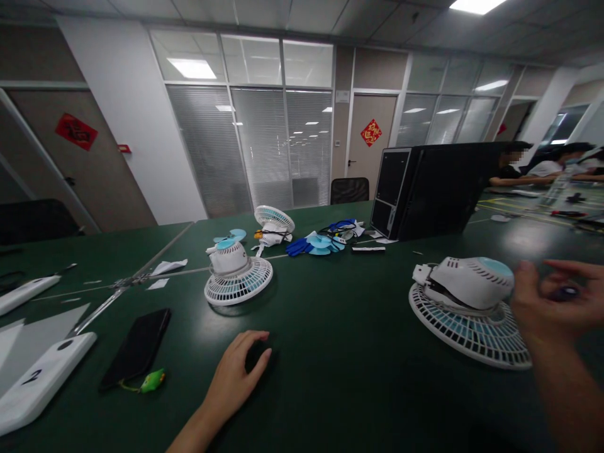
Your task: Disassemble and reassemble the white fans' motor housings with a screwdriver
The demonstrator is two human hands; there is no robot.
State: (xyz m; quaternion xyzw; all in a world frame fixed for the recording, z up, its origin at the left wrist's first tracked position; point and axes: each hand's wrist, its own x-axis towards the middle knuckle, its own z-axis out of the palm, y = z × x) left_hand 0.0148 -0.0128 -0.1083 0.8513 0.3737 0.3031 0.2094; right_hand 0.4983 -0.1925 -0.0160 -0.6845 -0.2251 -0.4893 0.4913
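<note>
My left hand [236, 374] rests on the dark green table [340, 352], its fingers curled over a small black object [256, 355]. My right hand [554, 302] is raised at the right edge, blurred, pinching a small dark item [564, 292] between its fingertips. Just left of that hand lies a white fan [467, 302] face down on its grille, its motor housing with a light blue cap on top. A second white fan [237, 274] lies grille-down in the middle of the table. A third fan [274, 225] stands behind it.
A black phone [136, 346] with a green charm [151, 380] lies left of my left hand. White devices [42, 380] sit at the left edge. Blue fan blades and gloves [317, 244] lie near a black computer tower [425, 189]. Other people sit far right.
</note>
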